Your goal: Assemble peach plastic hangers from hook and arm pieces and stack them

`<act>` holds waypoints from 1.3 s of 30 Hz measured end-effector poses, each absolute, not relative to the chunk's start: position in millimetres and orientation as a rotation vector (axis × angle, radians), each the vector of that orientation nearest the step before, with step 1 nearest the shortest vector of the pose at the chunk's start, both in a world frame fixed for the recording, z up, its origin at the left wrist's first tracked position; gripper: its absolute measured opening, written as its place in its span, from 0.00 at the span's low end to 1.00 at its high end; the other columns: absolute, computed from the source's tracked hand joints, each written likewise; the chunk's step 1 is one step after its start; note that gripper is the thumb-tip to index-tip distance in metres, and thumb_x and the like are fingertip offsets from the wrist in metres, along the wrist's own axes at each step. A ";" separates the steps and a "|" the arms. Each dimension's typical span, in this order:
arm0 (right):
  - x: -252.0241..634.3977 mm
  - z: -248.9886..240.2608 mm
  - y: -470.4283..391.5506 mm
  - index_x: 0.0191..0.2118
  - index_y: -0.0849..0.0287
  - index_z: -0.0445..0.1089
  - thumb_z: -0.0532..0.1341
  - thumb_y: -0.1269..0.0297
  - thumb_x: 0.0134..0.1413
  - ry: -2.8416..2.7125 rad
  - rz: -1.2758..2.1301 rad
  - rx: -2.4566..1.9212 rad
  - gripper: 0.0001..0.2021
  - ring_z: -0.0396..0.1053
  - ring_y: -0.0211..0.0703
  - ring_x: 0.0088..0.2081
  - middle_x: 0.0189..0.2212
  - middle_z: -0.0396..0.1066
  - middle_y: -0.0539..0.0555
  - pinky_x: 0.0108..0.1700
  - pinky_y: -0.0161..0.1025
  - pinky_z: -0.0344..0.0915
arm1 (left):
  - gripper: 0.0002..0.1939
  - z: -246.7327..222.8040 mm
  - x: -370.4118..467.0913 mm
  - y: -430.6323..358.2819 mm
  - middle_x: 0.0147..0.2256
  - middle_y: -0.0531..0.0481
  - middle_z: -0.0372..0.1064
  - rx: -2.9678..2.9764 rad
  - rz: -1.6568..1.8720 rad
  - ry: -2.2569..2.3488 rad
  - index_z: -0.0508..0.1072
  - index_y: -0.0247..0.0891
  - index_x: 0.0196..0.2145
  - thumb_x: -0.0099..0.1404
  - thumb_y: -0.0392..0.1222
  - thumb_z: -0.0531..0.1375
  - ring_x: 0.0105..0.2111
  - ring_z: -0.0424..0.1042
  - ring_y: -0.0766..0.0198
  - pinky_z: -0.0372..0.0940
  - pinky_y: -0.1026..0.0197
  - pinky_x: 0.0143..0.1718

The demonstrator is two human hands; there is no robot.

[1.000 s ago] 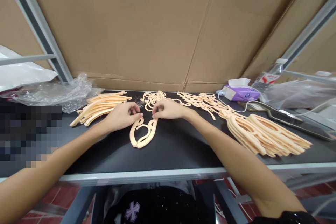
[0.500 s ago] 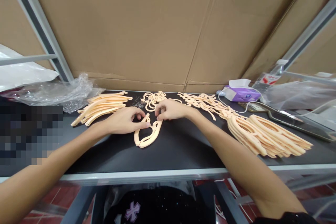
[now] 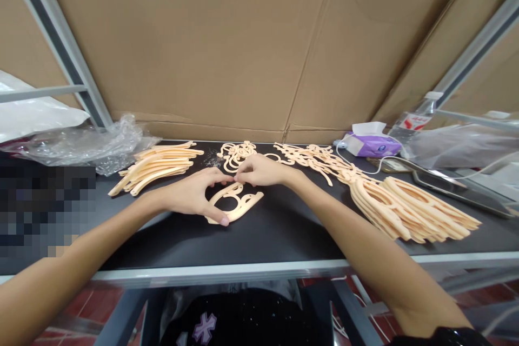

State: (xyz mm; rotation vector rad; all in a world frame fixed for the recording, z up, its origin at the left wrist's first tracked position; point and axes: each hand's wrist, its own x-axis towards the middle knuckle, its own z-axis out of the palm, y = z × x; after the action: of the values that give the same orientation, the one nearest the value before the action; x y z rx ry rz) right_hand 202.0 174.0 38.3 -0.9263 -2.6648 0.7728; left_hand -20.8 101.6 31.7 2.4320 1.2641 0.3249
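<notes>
A cream-coloured curved piece with loops [image 3: 243,206] lies on the black tabletop in front of me. My left hand [image 3: 198,193] is at its left side, the thumb on its lower left edge and the fingers reaching round the top. My right hand [image 3: 259,171] is just above the piece, thumb and fingertips pinched together and meeting the left fingertips. Whatever sits between those fingertips is too small to make out. Behind the hands is a small heap of curly cream pieces [image 3: 237,154].
Long curved pieces [image 3: 162,165] are piled at the left, beside clear plastic wrap [image 3: 101,143]. To the right lie branching pieces [image 3: 316,155] and a stack of larger frames [image 3: 409,211]. Further right are a purple tissue pack [image 3: 373,143], a bottle [image 3: 416,119] and a dark tablet-like device [image 3: 462,192].
The looped piece has turned, its right end now pointing further right. My left thumb has moved down to its lower edge, and my right hand has come left to the left fingertips.
</notes>
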 end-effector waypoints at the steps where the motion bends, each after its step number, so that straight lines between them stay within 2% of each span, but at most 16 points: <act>1: 202.5 39.6 174.0 0.22 0.62 0.72 0.57 0.63 0.54 -2.670 0.745 -0.959 0.14 0.60 0.33 0.21 0.16 0.65 0.47 0.26 0.33 0.53 | 0.47 32.7 -22.6 102.3 0.59 0.43 0.65 2.413 0.346 1.284 0.67 0.48 0.62 0.47 0.64 0.70 0.55 0.66 0.46 0.62 0.51 0.55; 4: 204.6 44.4 174.1 0.19 0.61 0.72 0.58 0.60 0.55 -2.687 0.730 -1.095 0.18 0.60 0.34 0.20 0.14 0.66 0.48 0.26 0.33 0.53 | 0.44 34.4 -28.7 105.5 0.55 0.44 0.68 2.374 0.386 1.317 0.68 0.47 0.60 0.48 0.64 0.69 0.51 0.69 0.49 0.65 0.54 0.50; 9: 208.7 49.6 173.9 0.17 0.61 0.71 0.61 0.59 0.52 -2.754 0.798 -1.209 0.17 0.61 0.35 0.18 0.14 0.67 0.49 0.25 0.34 0.56 | 0.39 28.3 -34.8 115.0 0.48 0.45 0.71 2.342 0.465 1.415 0.71 0.43 0.57 0.51 0.64 0.67 0.46 0.71 0.54 0.66 0.57 0.45; 14: 210.5 52.1 171.9 0.17 0.59 0.71 0.60 0.62 0.47 -2.769 0.876 -1.279 0.12 0.59 0.34 0.16 0.12 0.64 0.47 0.21 0.34 0.55 | 0.22 19.1 -31.7 122.3 0.36 0.48 0.74 2.355 0.601 1.431 0.75 0.38 0.41 0.60 0.60 0.60 0.35 0.71 0.59 0.65 0.59 0.37; 17: 209.7 52.4 170.8 0.17 0.59 0.71 0.61 0.64 0.45 -2.764 0.898 -1.277 0.11 0.59 0.34 0.15 0.12 0.63 0.47 0.20 0.34 0.56 | 0.19 17.8 -25.8 119.9 0.31 0.49 0.73 2.388 0.606 1.420 0.75 0.38 0.35 0.63 0.57 0.56 0.30 0.69 0.61 0.63 0.61 0.32; 22: 208.4 50.9 171.5 0.16 0.59 0.70 0.59 0.65 0.45 -2.758 0.896 -1.311 0.12 0.59 0.34 0.14 0.10 0.63 0.47 0.20 0.34 0.56 | 0.20 15.7 -18.6 114.1 0.32 0.49 0.74 2.435 0.643 1.366 0.75 0.38 0.35 0.64 0.58 0.57 0.31 0.70 0.61 0.63 0.60 0.33; 25: 208.5 49.3 172.7 0.16 0.59 0.70 0.58 0.66 0.46 -2.741 0.926 -1.306 0.12 0.59 0.34 0.14 0.10 0.63 0.47 0.19 0.34 0.57 | 0.21 12.9 -19.7 115.3 0.34 0.47 0.74 2.470 0.639 1.377 0.76 0.37 0.38 0.63 0.59 0.58 0.34 0.71 0.59 0.64 0.59 0.36; 31: 208.9 47.9 172.3 0.16 0.60 0.69 0.58 0.65 0.47 -2.712 0.966 -1.291 0.12 0.60 0.34 0.14 0.11 0.64 0.47 0.19 0.33 0.58 | 0.20 12.4 -21.7 117.0 0.37 0.45 0.75 2.529 0.620 1.378 0.77 0.37 0.42 0.67 0.55 0.56 0.36 0.72 0.58 0.65 0.58 0.39; 36: 218.0 45.8 163.0 0.19 0.60 0.69 0.58 0.61 0.53 -2.662 1.007 -1.253 0.15 0.62 0.33 0.16 0.13 0.65 0.47 0.22 0.33 0.59 | 0.21 13.9 -20.8 112.8 0.37 0.45 0.74 2.556 0.610 1.351 0.77 0.37 0.43 0.68 0.55 0.55 0.36 0.72 0.57 0.65 0.57 0.40; 39: 228.7 40.8 148.5 0.23 0.61 0.70 0.57 0.58 0.57 -2.617 0.926 -1.213 0.16 0.65 0.35 0.20 0.17 0.68 0.49 0.24 0.33 0.59 | 0.21 14.7 -21.1 109.3 0.41 0.44 0.73 2.585 0.598 1.318 0.77 0.38 0.47 0.69 0.55 0.54 0.41 0.72 0.56 0.66 0.56 0.44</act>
State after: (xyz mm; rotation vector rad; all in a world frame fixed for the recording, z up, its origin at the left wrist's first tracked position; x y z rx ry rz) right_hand 228.7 148.5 40.8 -1.2126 -2.6169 0.9265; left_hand -21.1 109.3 14.7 2.5851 1.3180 0.5975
